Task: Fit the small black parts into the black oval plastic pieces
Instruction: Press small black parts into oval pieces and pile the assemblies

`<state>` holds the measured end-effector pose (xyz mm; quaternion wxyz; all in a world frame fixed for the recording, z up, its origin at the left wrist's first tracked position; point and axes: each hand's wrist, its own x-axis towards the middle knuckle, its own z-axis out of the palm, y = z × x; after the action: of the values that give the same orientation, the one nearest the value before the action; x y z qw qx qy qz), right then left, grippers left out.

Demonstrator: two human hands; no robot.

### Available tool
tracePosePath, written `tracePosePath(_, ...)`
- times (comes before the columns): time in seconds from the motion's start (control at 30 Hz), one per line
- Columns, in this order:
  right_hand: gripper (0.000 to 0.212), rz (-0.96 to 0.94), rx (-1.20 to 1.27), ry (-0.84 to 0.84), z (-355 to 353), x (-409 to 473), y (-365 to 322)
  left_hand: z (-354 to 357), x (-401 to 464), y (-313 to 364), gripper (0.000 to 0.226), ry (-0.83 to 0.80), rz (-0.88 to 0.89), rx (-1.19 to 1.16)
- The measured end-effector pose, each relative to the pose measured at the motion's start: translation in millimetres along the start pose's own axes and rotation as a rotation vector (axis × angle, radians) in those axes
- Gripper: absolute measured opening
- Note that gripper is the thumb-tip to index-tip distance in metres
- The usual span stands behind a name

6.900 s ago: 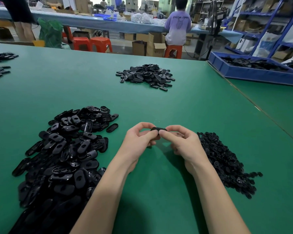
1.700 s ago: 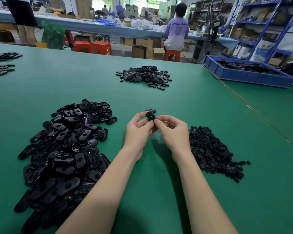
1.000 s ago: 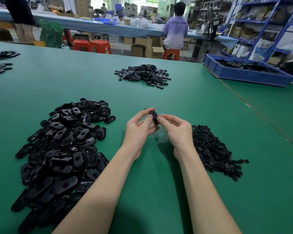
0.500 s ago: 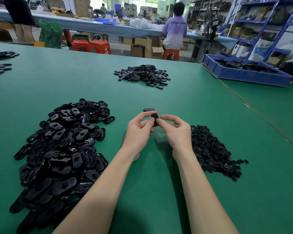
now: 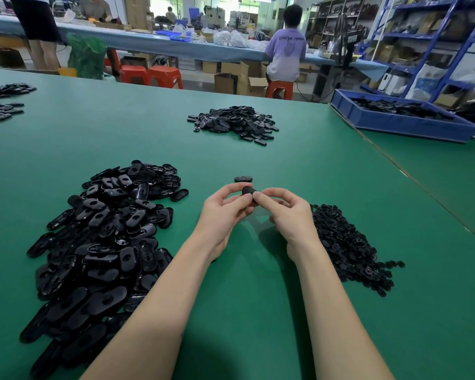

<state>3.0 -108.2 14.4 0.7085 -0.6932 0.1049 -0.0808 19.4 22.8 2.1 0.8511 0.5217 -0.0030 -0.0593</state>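
Black oval plastic piece (image 5: pixel 249 192), light, stiff and slick by my guess, sits pinched between the fingers of my left hand (image 5: pixel 225 212) and right hand (image 5: pixel 287 212); gripping its rim seems safest.

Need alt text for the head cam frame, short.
Both hands, left hand and right hand, pinch one black oval piece above a green table. A heap of oval pieces lies left, a pile of small black parts right, one single oval piece just beyond the hands.
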Motion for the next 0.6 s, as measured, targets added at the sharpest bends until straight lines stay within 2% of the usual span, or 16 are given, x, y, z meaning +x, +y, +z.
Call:
tracePosePath(0.13, 0.008, -0.016, -0.031, -0.042, -2.4, 1.0, -0.6, 0.3, 1.0, -0.4, 0.019, 0.037, -0.003, -0.029)
tracePosePath(0.33, 0.009, -0.071, -0.094, 0.027, 0.5, 4.7, 5.7, 1.5, 0.6, -1.8, 0.018, 0.029, 0.018, 0.024)
tracePosePath(0.6, 0.009, -0.108, -0.179, 0.024, -1.8, 3.6, 8.6, 0.0, 0.6, -2.5, 0.014, -0.002, 0.024, 0.053)
